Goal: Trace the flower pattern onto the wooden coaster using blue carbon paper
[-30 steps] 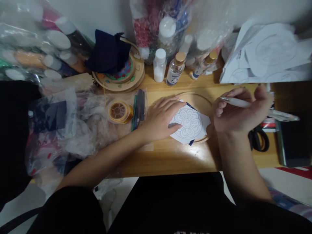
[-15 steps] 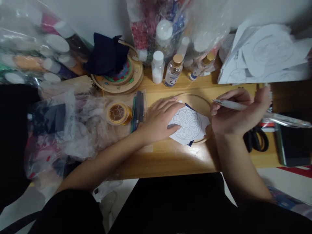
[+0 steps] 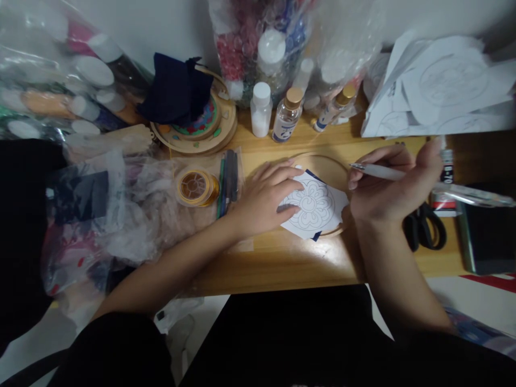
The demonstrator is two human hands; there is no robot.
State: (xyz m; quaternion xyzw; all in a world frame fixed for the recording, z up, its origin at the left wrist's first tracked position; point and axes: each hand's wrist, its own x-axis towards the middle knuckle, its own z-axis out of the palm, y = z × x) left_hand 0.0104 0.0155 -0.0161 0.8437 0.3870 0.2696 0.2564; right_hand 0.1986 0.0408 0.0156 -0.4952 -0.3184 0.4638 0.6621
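Observation:
My right hand [image 3: 391,183] is closed around a white and clear pen [image 3: 382,171], whose metal tip points left, off the paper. Its clear back end sticks out to the right behind my thumb. My left hand [image 3: 266,196] lies flat, fingers spread, with its fingertips on the left side of a cut piece of white paper [image 3: 312,207]. A flower is drawn in outline on this paper. Dark blue cloth [image 3: 316,236] peeks out at the edges of the paper. Beneath them is a round wooden disc [image 3: 322,161] on the table, partly covered.
Black-handled scissors [image 3: 425,228] and a dark phone-like slab [image 3: 487,236] lie right. A gold thread spool [image 3: 195,187] and several pens [image 3: 229,180] sit left. Small bottles [image 3: 287,115] stand behind, near paper patterns [image 3: 439,97]. Plastic bags [image 3: 133,209] crowd the left side.
Almost nothing differs. The fingers of my left hand have shifted slightly on the paper, and the pen tip has moved a touch to the left.

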